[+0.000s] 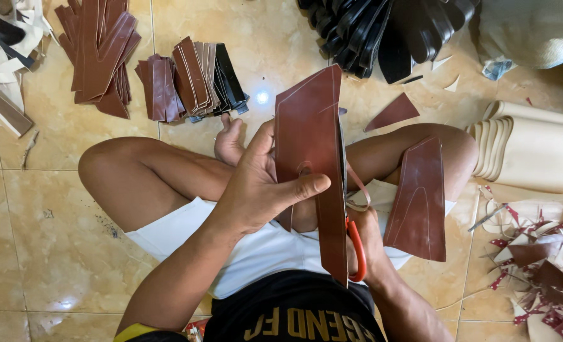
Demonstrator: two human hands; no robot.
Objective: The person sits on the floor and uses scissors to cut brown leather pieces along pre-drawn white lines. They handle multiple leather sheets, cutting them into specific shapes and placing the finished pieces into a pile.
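- Overhead, the left hand [262, 190] grasps a tall brown leather piece [310, 145], thumb across its face, holding it upright above the lap
- Right hand [367, 244] is clenched in the handles of red-handled scissors [356, 250], mostly hidden behind the leather
- Second brown leather cut-out [419, 199] rests on the person's right thigh
- Floor is glossy beige tile [47, 215]; the person sits cross-legged on it
- Stacks of brown cut pieces [101, 54] lie towards its far left corner, black soles [383, 28] at the far edge, cream rolls [535, 152] at the right edge, offcuts [541, 272] near the right corner
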